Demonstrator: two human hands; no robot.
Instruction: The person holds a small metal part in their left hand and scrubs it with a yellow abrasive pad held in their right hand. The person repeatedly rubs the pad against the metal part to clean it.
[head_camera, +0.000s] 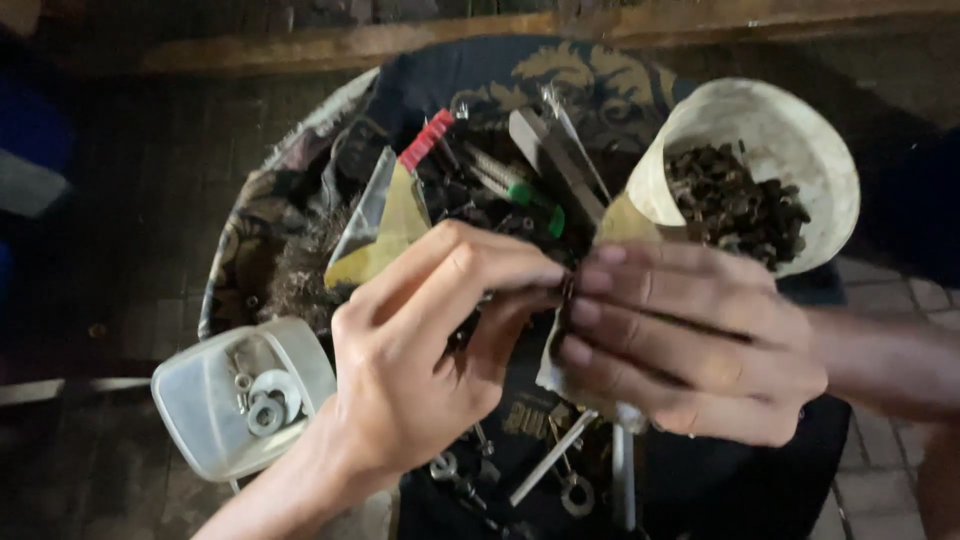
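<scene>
both hands (440, 340) (690, 340) meet over the cloth (600, 80) heaped with hardware, fingers pinched shut on a small dark bolt (566, 290) between them, which could easily slip into the pile, and a nudge might tip that cup of nuts (750, 170).

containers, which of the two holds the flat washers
The squarish clear plastic tub at lower left, beside the left hand; the round white cup holds dark small hardware instead.
</scene>
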